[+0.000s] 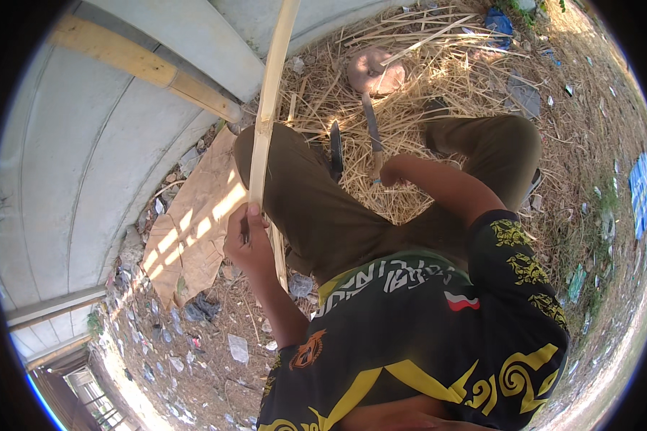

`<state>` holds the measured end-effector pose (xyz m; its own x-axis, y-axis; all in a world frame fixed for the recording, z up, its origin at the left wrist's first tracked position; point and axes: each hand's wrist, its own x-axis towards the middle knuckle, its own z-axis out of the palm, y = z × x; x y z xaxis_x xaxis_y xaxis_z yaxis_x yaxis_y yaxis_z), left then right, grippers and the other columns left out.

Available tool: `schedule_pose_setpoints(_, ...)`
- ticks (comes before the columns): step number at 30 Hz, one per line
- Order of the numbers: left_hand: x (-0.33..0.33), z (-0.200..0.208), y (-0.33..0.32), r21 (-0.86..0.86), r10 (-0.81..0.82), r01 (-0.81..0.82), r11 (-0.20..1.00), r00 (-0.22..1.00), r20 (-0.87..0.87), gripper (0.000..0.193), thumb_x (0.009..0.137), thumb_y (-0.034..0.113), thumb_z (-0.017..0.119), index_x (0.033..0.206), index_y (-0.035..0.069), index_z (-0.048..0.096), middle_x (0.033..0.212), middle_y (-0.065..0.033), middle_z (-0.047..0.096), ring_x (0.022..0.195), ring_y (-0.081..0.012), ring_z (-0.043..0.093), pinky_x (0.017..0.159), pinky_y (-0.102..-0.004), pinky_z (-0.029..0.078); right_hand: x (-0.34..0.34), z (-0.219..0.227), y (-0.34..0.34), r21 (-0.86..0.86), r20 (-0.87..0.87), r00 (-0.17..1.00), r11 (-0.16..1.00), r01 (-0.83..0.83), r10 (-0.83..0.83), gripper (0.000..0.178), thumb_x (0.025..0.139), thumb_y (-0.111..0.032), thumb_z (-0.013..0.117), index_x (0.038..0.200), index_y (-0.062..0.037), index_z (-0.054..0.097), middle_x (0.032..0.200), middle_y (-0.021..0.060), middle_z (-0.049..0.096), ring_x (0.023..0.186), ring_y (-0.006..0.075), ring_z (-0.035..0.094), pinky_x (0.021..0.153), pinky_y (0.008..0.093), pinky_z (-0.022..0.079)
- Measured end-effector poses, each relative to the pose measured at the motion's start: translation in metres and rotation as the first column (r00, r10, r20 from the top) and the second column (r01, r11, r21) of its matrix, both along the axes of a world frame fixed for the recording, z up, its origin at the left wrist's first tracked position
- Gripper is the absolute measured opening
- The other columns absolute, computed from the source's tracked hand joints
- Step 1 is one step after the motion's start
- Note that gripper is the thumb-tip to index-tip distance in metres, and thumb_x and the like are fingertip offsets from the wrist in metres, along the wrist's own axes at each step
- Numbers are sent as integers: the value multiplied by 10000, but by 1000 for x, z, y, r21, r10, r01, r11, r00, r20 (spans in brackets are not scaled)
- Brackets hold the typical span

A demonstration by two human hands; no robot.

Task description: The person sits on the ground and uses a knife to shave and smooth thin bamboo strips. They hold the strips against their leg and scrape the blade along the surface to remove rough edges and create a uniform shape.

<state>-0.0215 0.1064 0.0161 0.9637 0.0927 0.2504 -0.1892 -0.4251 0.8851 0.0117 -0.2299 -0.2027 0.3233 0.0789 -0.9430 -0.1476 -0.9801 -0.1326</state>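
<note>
My left hand is closed round a long, pale split bamboo strip, which stands up past my left knee and runs out at the upper edge. Below that hand, a thinner length continues down beside my forearm. My right hand grips the handle of a long-bladed knife between my knees. The blade points away from me, its tip close to a rounded brownish stone; whether they touch I cannot tell. Left of the knife is a dark, pointed thing, its kind unclear.
Shavings and thin strips cover the ground ahead. A grey panel wall rises on the left, with a bamboo pole against it. Brown cardboard lies beside my left leg. Litter and a blue sheet lie around.
</note>
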Motion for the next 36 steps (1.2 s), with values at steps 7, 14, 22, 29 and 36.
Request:
schedule_pose_setpoints(7,-17,-14,-25,93,-68,69,993,998,-10,195,1001,169,697,1006,-25,716,719,-63,658,628,-98,600,570,-253,445,-11,-55,25,140,148,976,973,-181,160,433,843,-265,696,1199,-21,730,1142,182,737,939,342,728,766,467,577)
schedule_pose_setpoints(14,-12,-45,-37,346,20,-142,927,943,333,253,1066,175,556,1013,-43,673,688,-84,626,572,-124,577,516,-277,435,15,-101,34,251,381,921,968,-16,-84,378,819,-199,685,1134,7,721,1041,206,753,919,386,733,769,523,567)
schedule_pose_setpoints(22,-23,-55,-22,55,220,-233,971,958,182,318,1099,199,463,946,-27,627,644,-17,523,546,-87,467,512,-256,377,29,-95,97,396,506,787,906,152,-353,535,935,-195,600,1440,-70,476,1006,189,722,995,383,707,791,518,548)
schedule_pose_setpoints(29,-40,-53,1,285,314,-373,883,921,231,318,1101,209,467,881,11,583,647,-12,500,562,-101,469,527,-281,361,37,-96,110,154,508,856,969,-195,91,796,939,-166,604,1627,-66,216,985,153,735,842,314,736,688,489,569)
schedule_pose_setpoints(36,-58,-54,7,143,463,-478,867,878,124,325,1112,245,461,1000,0,643,668,4,477,591,-80,434,562,-251,355,54,-98,126,87,417,876,949,-302,241,642,888,-290,670,1452,-15,534,1038,182,753,794,306,745,628,442,603)
